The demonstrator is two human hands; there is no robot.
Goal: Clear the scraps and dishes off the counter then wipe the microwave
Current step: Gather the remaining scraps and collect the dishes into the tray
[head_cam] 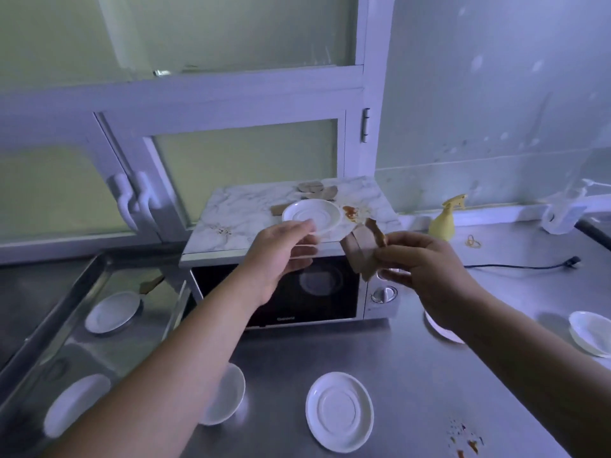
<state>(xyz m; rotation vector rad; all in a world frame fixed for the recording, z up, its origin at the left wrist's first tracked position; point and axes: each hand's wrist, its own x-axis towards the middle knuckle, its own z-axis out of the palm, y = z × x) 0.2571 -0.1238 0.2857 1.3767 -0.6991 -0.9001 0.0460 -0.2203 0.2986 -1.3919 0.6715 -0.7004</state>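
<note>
left hand (281, 256) pinching saucer (312, 215) rim over microwave (330, 305) top | right hand (426, 262) gripping cardboard scraps (362, 249) | sauce stain (350, 212) beside saucer

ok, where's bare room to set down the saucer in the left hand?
Bare steel between the microwave front and the near saucer; also right of the microwave, between the power cord and the right-edge saucer. The microwave top's left half is bare; its right side is crowded with cardboard scraps and a brown stain.
</note>
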